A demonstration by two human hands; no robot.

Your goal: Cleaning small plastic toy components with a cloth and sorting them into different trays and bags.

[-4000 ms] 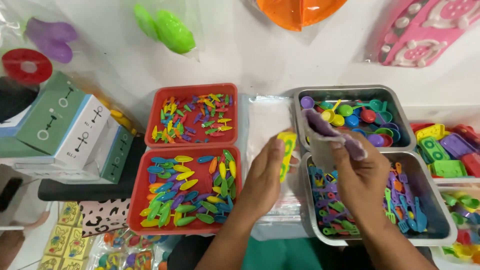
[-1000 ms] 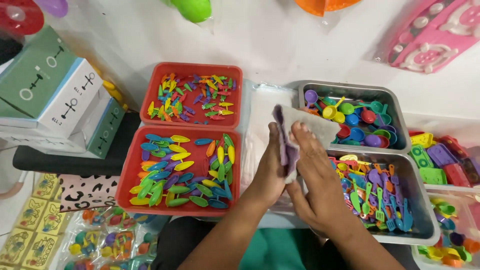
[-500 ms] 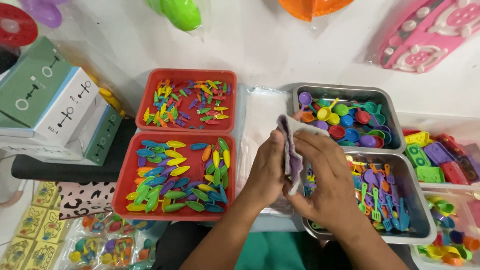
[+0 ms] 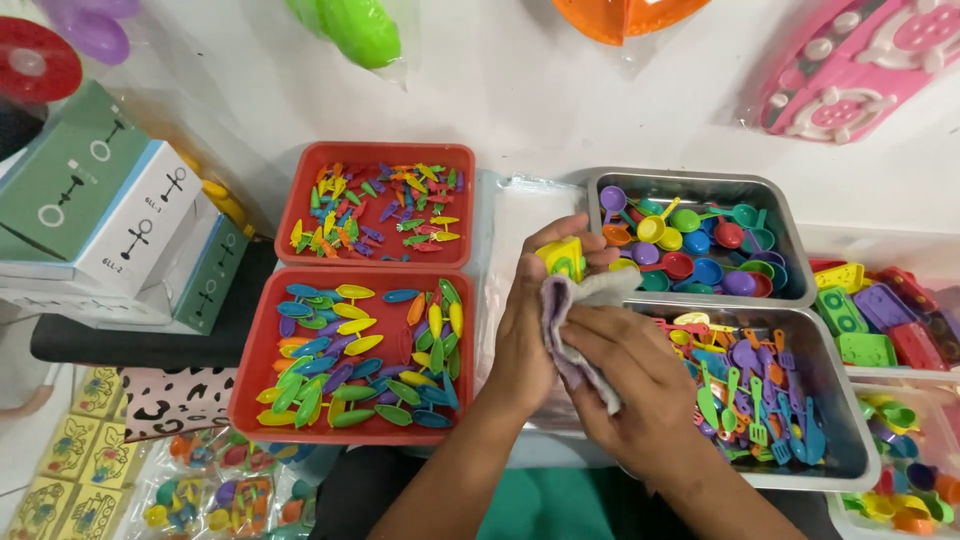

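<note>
My left hand [image 4: 528,320] grips a small yellow plastic toy piece [image 4: 562,256], whose top end shows above the fingers. My right hand [image 4: 625,375] presses a grey-purple cloth [image 4: 580,330] against that piece and against my left palm. Both hands hover over a stack of clear plastic bags [image 4: 520,225] between the red trays and the metal trays. Most of the yellow piece is hidden by the cloth and fingers.
Two red trays [image 4: 290,300] hold small coloured leaf-shaped pieces. Metal trays hold toy spoons [image 4: 790,225] and toy spatulas and forks [image 4: 845,400]. Coloured toy blocks [image 4: 880,310] lie at the right, cardboard boxes [image 4: 100,220] at the left, bagged toys [image 4: 200,490] below.
The cloth has dropped from in front of my left hand to lower between the palms, and the yellow piece's top now shows. Four seconds ago the right hand held the cloth apart.
</note>
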